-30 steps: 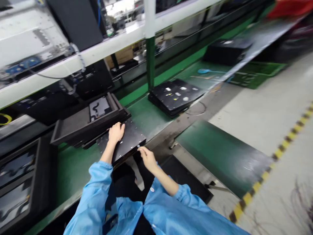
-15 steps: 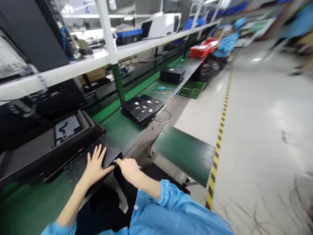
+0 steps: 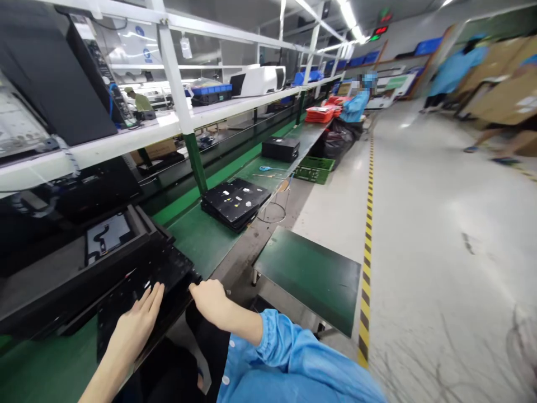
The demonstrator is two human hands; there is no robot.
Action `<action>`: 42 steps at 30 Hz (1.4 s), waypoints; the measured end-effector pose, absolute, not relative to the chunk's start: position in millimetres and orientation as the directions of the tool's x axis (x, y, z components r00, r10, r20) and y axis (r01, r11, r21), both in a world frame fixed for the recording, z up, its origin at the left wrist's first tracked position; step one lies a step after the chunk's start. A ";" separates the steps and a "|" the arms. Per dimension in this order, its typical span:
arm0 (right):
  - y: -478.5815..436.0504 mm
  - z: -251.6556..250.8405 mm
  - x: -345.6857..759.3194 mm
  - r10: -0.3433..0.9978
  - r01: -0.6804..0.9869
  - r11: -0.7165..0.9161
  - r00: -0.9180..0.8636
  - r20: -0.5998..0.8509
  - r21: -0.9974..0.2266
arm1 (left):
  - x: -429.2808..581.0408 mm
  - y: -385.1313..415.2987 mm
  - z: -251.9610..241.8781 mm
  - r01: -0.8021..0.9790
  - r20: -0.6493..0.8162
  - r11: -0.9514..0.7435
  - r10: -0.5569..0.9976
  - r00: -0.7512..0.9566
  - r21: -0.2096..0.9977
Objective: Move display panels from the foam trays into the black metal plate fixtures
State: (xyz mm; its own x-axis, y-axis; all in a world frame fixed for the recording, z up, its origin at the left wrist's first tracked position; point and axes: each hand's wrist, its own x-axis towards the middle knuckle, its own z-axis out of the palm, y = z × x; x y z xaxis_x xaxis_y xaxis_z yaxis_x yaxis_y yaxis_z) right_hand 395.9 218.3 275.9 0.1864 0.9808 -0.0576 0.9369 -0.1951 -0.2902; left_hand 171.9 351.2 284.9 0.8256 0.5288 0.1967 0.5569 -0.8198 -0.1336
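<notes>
A flat black metal panel (image 3: 174,272) with small studs or screws along its border lies on the green bench near me. My left hand (image 3: 136,322) rests on its near part, fingers stretched out and close together. At the panel's right corner, my right hand (image 3: 208,300) is closed in a fist, thumb side against the edge. Whatever it grips is hidden by the fingers. Just behind the panel stands a large black open housing (image 3: 145,246) with a grey plate (image 3: 109,238) bearing a dark curved strip inside it.
Further along the bench lie stacked black panels (image 3: 237,201), a black box (image 3: 280,148) and red trays (image 3: 319,115). A low green-topped table (image 3: 308,277) stands to my right. A green crate (image 3: 314,169) sits on the floor. Other people (image 3: 356,106) are farther off.
The view has tilted up. My left hand has slid toward me over the panel, its spread fingers coming together. My right hand stays closed at the panel's corner.
</notes>
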 end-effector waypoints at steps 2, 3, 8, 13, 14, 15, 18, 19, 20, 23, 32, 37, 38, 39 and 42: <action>213.4 273.5 396.7 0.983 0.941 -0.186 0.179 -0.050 -0.282 | 168.9 349.2 302.8 0.566 0.214 -0.819 0.538 0.815 -0.095; 211.6 272.0 397.1 0.985 0.945 -0.172 0.167 -0.041 -0.279 | 168.8 346.7 312.1 0.608 0.224 -0.791 0.581 0.782 -0.070; 236.0 264.2 397.2 0.998 0.957 0.044 -0.029 0.057 -0.286 | 181.1 346.3 339.3 0.669 0.224 -0.743 0.654 0.722 0.011; 291.0 259.8 385.0 0.931 0.905 0.364 -0.349 0.105 -0.220 | 186.4 352.9 340.1 0.671 0.299 -0.742 0.639 0.708 -0.002; 300.4 260.1 383.9 0.917 0.894 0.399 -0.387 0.101 -0.201 | 186.4 352.6 339.5 0.672 0.308 -0.741 0.639 0.705 -0.001; 308.8 260.9 383.6 0.904 0.886 0.427 -0.416 0.097 -0.183 | 186.2 352.3 338.8 0.672 0.314 -0.740 0.639 0.702 0.002; 325.7 263.8 385.2 0.867 0.858 0.498 -0.489 0.096 -0.124 | 185.2 353.4 337.2 0.662 0.325 -0.749 0.628 0.707 0.006; 328.0 264.2 385.6 0.852 0.847 0.523 -0.515 0.094 -0.099 | 184.8 354.3 337.2 0.659 0.327 -0.752 0.624 0.710 0.004; 328.6 264.2 385.6 0.835 0.832 0.550 -0.543 0.091 -0.075 | 184.4 355.2 337.6 0.657 0.327 -0.754 0.621 0.712 0.002; 322.7 262.4 383.9 0.770 0.770 0.637 -0.634 0.070 -0.027 | 183.1 357.3 340.7 0.664 0.322 -0.747 0.628 0.709 -0.005; 320.2 282.5 379.7 0.796 0.809 0.579 -0.588 0.145 0.102 | 180.2 356.0 346.2 0.663 0.305 -0.748 0.632 0.713 0.000; 265.5 278.6 417.4 0.766 0.828 0.552 -0.550 0.333 0.100 | 179.9 353.4 345.5 0.658 0.311 -0.753 0.627 0.715 0.005; 245.6 276.9 429.1 0.730 0.827 0.555 -0.535 0.426 0.088 | 180.3 352.3 345.0 0.658 0.310 -0.753 0.628 0.714 0.008; 224.4 276.0 441.0 0.679 0.823 0.562 -0.514 0.524 0.078 | 180.6 351.0 344.2 0.659 0.307 -0.752 0.629 0.714 0.010; 161.0 279.3 473.7 0.553 0.846 0.533 -0.373 0.745 0.028 | 179.3 346.4 340.3 0.643 0.296 -0.765 0.621 0.725 0.030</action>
State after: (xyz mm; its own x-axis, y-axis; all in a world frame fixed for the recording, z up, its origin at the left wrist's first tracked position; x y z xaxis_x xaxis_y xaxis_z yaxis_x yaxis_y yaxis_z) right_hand 473.7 161.0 279.3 -0.3726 0.5527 0.7455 0.8457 0.5329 0.0276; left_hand 179.3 346.4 340.3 0.7252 0.6215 0.2964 0.6433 -0.7651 0.0303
